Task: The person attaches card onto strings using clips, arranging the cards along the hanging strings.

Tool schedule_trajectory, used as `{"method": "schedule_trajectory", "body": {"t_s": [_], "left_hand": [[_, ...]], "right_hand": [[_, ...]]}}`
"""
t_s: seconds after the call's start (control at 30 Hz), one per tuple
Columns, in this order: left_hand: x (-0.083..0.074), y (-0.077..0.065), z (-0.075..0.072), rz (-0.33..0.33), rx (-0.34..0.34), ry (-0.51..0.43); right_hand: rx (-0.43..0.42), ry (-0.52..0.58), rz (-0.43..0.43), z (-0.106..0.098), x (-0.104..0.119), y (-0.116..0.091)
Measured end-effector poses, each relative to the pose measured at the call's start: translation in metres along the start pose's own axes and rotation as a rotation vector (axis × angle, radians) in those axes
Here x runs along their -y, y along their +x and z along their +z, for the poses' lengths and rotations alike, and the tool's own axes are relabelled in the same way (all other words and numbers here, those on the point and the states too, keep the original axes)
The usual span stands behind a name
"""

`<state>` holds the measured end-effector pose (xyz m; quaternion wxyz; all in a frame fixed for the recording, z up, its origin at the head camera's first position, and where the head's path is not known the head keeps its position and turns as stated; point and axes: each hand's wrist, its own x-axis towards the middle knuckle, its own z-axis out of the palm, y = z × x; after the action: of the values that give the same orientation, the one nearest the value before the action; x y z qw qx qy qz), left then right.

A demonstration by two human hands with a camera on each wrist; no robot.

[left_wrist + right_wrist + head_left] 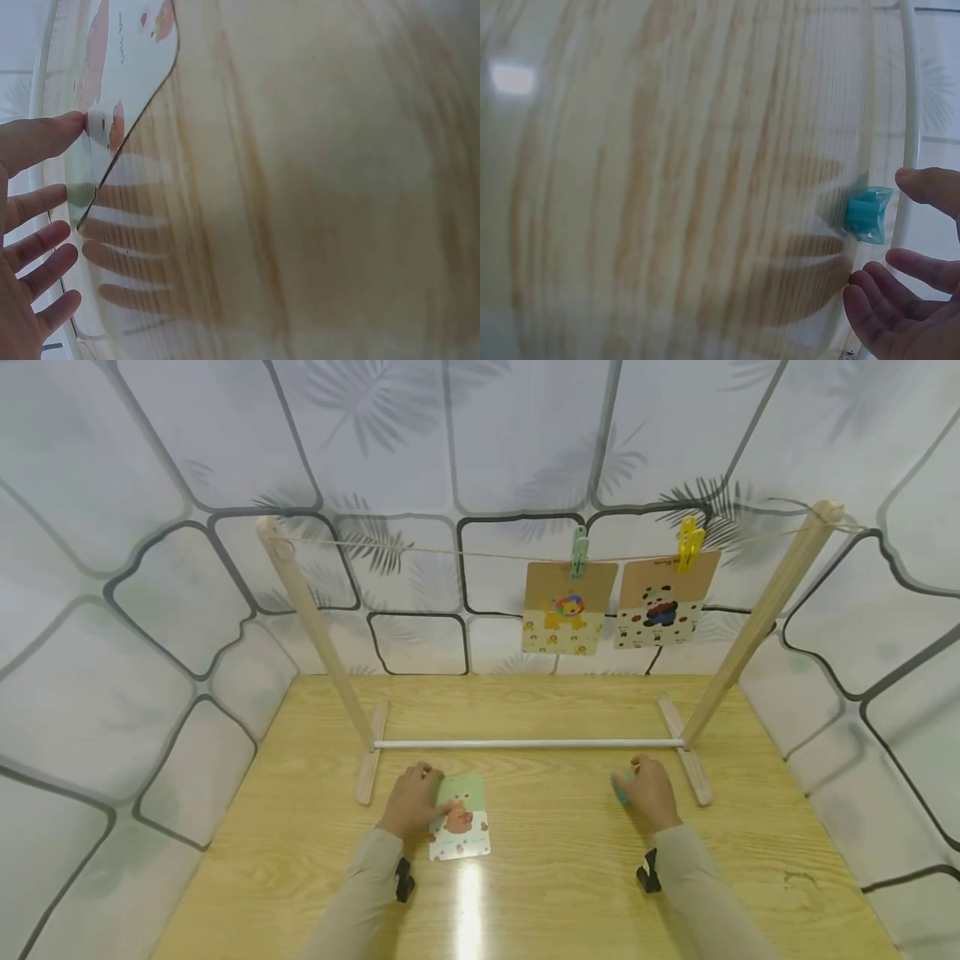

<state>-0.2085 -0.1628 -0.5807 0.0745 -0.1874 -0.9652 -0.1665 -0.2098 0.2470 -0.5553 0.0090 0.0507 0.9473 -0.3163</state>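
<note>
A card with a brown animal picture (460, 831) lies flat on the table. My left hand (412, 802) is at its left side, and in the left wrist view the thumb (64, 135) touches the card (124, 75) while the other fingers spread along its edge, fairly straight. A teal clothespin (621, 787) stands on the table at the right. Around it is my right hand (651, 795). In the right wrist view the thumb and index finger sit on either side of the clothespin (868, 215), apart from it.
A wooden frame with a left post (318, 627), a right post (761, 622) and a white bottom bar (525, 744) stands behind my hands. From its string hang a lion card (562, 618) under a green clothespin (579, 553) and a panda card (663, 610) under a yellow clothespin (689, 545).
</note>
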Motion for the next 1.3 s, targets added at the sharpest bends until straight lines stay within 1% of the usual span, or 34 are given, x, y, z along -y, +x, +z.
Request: {"method": "schedule_trajectory", "body": {"t_s": [0.23, 0.43, 0.57, 0.67, 0.8, 0.9, 1.07, 1.2, 1.3], "left_hand": [[0.001, 0.002, 0.001, -0.018, 0.020, -0.006], [0.001, 0.002, 0.001, -0.011, 0.021, -0.007], [0.004, 0.001, 0.003, 0.002, 0.012, -0.005], [0.008, 0.001, 0.005, -0.001, 0.011, -0.016], [0.010, 0.001, 0.004, -0.040, 0.024, -0.019], [0.010, 0.002, 0.002, -0.062, 0.026, -0.015], [0.009, 0.003, -0.001, -0.073, 0.038, -0.023], [0.007, 0.003, -0.003, -0.089, 0.055, -0.026], [0.007, 0.004, -0.005, -0.102, 0.062, -0.031]], "right_hand": [[0.012, -0.021, -0.009, 0.004, -0.002, 0.004], [0.015, -0.019, -0.017, 0.006, -0.002, 0.005], [0.022, -0.022, -0.042, 0.007, 0.000, 0.006], [0.043, -0.021, -0.040, 0.007, 0.002, 0.005], [0.056, -0.033, -0.034, 0.007, 0.005, 0.004], [0.047, -0.058, -0.019, 0.007, 0.007, 0.003], [0.014, -0.080, 0.014, 0.009, 0.008, 0.001], [0.007, -0.078, 0.013, 0.012, 0.011, 0.001], [0.019, -0.069, 0.007, 0.012, 0.014, 0.000]]}}
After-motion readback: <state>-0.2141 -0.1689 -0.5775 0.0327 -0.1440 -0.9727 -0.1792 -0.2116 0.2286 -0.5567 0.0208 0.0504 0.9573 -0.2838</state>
